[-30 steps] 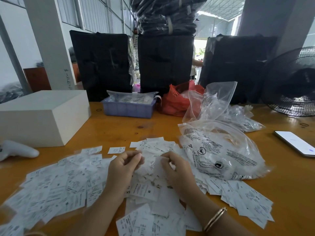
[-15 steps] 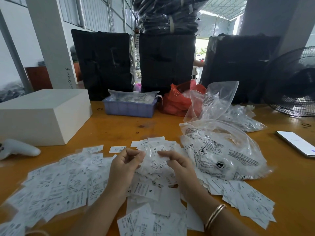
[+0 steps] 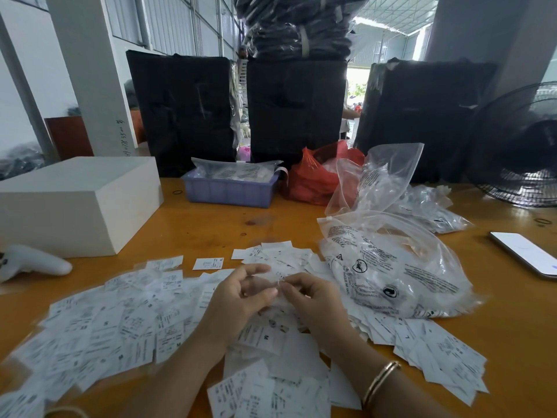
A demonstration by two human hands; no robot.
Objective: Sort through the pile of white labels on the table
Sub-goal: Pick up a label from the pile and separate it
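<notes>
Sorting looks early: white labels (image 3: pixel 126 321) lie unsorted across the wooden table (image 3: pixel 211 224), lower left to lower right of frame, no finished stacks visible, while left hand (image 3: pixel 238 300) and right hand (image 3: pixel 313 297) pinch something small and blurred mid-frame.

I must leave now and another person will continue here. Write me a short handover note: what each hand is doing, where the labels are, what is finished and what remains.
Left hand: fingers curled, pinching something small and thin together with the right hand; too blurred to tell if it is a label.
Right hand: fingers curled on the same item, the two hands meeting above the pile.
White labels: spread loose over the wooden table, on both sides of the hands and under the wrists. Some show size letters such as S, M, L.
Printed clear bag: lies right of the hands, over part of the labels.
Done: no separate sorted stacks are visible.
Left: nearly the whole pile.
</notes>
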